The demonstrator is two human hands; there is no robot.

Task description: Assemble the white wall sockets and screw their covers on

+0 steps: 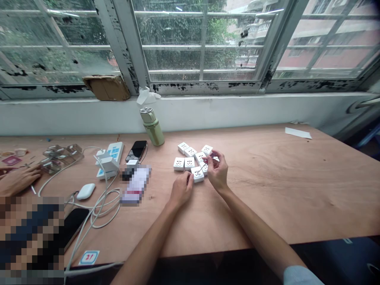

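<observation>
Near the middle of a light plywood table [267, 190], white square socket modules [189, 163] sit in a tight cluster, most of them touching. The person's left hand [181, 190] is curled, its fingertips pressing on the nearest white module [198, 176] at the cluster's front edge. The right hand [218, 172] is pinched closed around a thin metal pin [202, 169], whose tip points down toward that same module. Further left lie a white power strip with blue panels [110, 157], a black smartphone [138, 150], a white oval earbud case [86, 191], and loops of white cable [102, 208]. Beyond them, a co-worker's hand [19, 180] rests beside a heap of clear plastic pieces [59, 158]. A pale green metal bottle [152, 128] stands upright against the white window ledge [208, 113], and a blurred package [136, 185] lies beside the cables.
</observation>
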